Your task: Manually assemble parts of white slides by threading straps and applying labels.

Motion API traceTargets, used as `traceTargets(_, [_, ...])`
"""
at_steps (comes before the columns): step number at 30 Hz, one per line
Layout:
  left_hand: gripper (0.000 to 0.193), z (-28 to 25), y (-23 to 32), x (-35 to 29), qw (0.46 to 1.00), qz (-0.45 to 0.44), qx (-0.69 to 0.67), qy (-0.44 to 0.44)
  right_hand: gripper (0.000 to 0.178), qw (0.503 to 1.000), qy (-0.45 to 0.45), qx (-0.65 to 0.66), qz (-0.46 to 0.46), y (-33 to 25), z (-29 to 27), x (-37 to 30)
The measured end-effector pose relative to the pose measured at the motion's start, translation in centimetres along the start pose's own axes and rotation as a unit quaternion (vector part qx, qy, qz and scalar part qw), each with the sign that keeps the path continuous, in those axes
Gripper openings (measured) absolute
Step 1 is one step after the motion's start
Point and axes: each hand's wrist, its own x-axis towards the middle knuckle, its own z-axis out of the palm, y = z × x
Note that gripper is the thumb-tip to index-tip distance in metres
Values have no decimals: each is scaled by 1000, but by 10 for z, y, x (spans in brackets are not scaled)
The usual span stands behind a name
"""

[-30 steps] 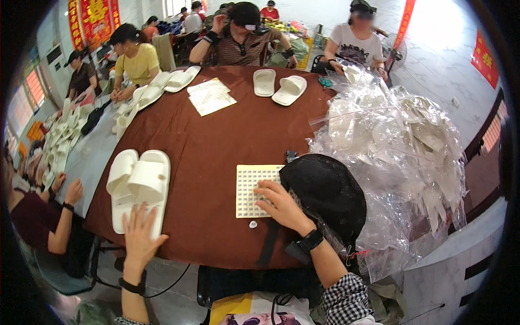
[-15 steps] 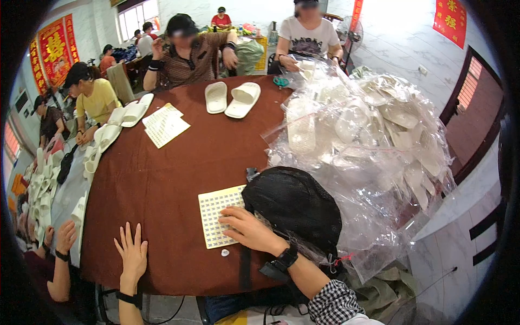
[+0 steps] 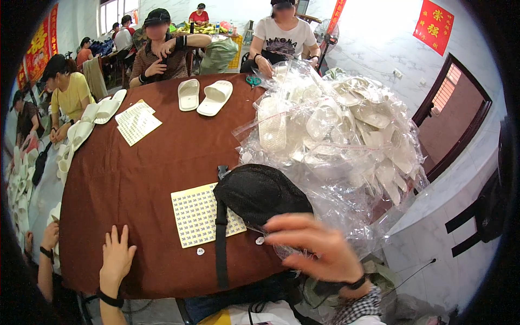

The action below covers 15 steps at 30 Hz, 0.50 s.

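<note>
My left hand (image 3: pixel 117 255) lies flat on the brown tablecloth (image 3: pixel 141 189), its fingers stretched out and holding nothing. Just right of the table's near edge, my right hand (image 3: pixel 319 246) hovers with fingers apart and nothing between them, slightly blurred. It is nearest to a black mesh cap (image 3: pixel 265 195). A black strap (image 3: pixel 221 238) runs from the cap across a pale yellow sheet of small printed stickers (image 3: pixel 189 216), partly covered by the cap. One small round white sticker (image 3: pixel 200 251) sits below the sheet, and another round sticker (image 3: pixel 260 240) is by the cap's lower edge.
A large clear plastic bag of white slippers (image 3: pixel 336 124) fills the table's right side. A slipper pair (image 3: pixel 206 97), more sticker sheets (image 3: pixel 138 122) and teal scissors (image 3: pixel 253 81) lie farther back. Co-workers sit around; another person's hand (image 3: pixel 50 235) is at the left edge.
My right hand has lifted off the sticker sheet and moved right, toward me. The strap now shows across the sheet, and a second round sticker has come into sight. The whole view has shifted.
</note>
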Motion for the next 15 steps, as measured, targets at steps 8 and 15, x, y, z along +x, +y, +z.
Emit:
traceTargets(8, [71, 32, 88, 15, 995, 65, 4, 73, 27, 934, 223, -272, -60, 66, -98, 124])
traceTargets(15, [58, 22, 72, 9, 976, 159, -78, 125, 31, 897, 47, -398, 184, 214, -116, 152])
